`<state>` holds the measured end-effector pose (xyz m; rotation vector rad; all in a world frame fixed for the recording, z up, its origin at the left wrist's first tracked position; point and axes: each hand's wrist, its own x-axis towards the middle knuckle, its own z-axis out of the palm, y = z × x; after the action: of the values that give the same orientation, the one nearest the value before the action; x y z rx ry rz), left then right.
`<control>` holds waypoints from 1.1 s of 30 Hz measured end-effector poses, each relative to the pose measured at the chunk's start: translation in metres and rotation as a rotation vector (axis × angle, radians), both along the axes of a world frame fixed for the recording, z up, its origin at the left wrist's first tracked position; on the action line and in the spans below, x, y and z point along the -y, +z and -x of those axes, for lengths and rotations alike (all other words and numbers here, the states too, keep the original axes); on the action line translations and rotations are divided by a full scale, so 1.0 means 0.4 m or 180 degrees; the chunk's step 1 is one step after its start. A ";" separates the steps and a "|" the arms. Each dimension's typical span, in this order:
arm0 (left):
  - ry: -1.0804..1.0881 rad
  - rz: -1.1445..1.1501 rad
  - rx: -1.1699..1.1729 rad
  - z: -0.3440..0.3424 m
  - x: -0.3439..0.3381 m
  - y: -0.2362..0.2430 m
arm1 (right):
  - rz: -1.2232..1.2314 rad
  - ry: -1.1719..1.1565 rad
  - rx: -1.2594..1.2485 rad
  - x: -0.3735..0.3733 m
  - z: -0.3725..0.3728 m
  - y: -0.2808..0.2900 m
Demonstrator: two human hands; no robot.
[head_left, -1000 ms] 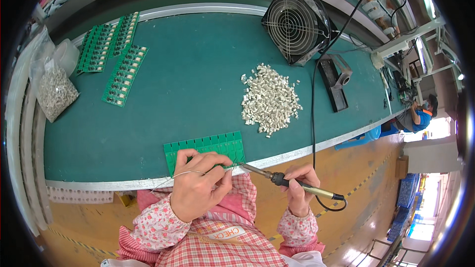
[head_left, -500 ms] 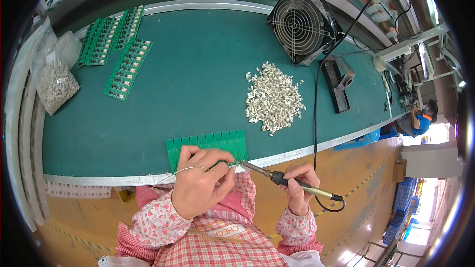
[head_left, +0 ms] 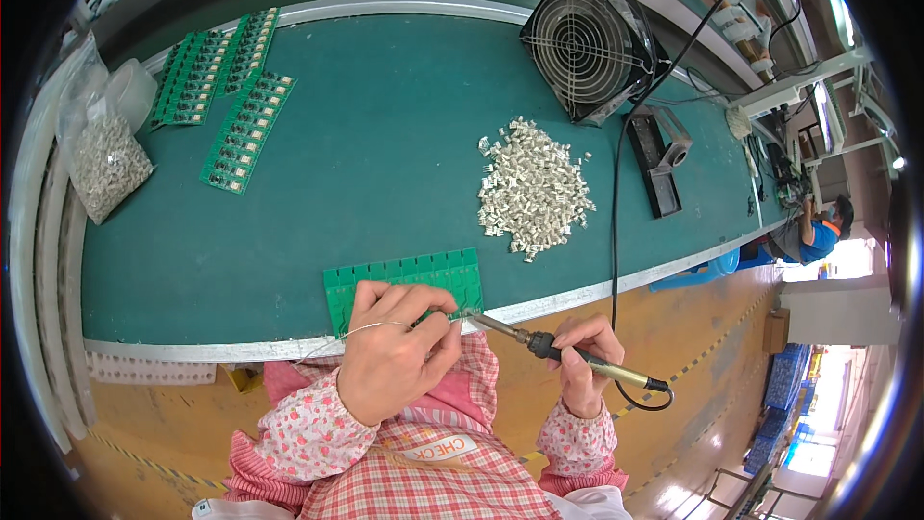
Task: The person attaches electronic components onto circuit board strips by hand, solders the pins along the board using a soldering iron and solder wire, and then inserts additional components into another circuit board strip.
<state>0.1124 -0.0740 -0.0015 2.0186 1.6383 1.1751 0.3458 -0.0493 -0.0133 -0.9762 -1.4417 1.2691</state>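
A green circuit board panel (head_left: 404,272) lies at the near edge of the bench. My left hand (head_left: 397,351) is closed over its near side, pinching a thin length of solder wire (head_left: 373,326) that trails off to the left. My right hand (head_left: 585,358) grips a soldering iron (head_left: 604,367) like a pen. The iron's tip (head_left: 474,317) meets the board's near right part, close by the left fingertips. Under the left fingers, part of the panel is hidden.
A heap of small white connectors (head_left: 534,190) lies beyond the board, with a black fan (head_left: 580,46) behind. An iron stand (head_left: 659,159) is at right, the cord (head_left: 614,231) beside it. Populated boards (head_left: 247,135) and a bag of connectors (head_left: 108,169) sit left. Another person (head_left: 818,239) works far right.
Both hands hold nearly the same place, the iron's tip still at the board's near right part. Only a very slight shift of the view shows.
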 end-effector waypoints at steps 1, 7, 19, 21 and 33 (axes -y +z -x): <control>-0.0008 -0.0002 -0.0002 0.000 0.001 0.000 | -0.0037 0.0023 0.0003 0.000 -0.001 -0.001; -0.0070 0.0072 0.0025 0.016 0.015 -0.001 | -0.0183 -0.0130 -0.0129 0.003 0.004 0.005; -0.0098 0.0141 0.0222 0.036 0.015 0.003 | 0.0009 0.0089 -0.0059 0.004 0.020 -0.006; -0.0124 0.0146 0.0253 0.035 0.014 0.004 | 0.0027 0.0104 -0.0051 0.004 0.022 -0.004; -0.0080 0.0128 0.0167 0.028 0.010 -0.001 | -0.0160 0.0179 -0.0080 0.000 0.029 -0.005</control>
<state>0.1011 -0.0780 -0.0021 1.9615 1.5944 1.1669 0.3343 -0.0492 -0.0153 -0.8889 -1.4838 1.2755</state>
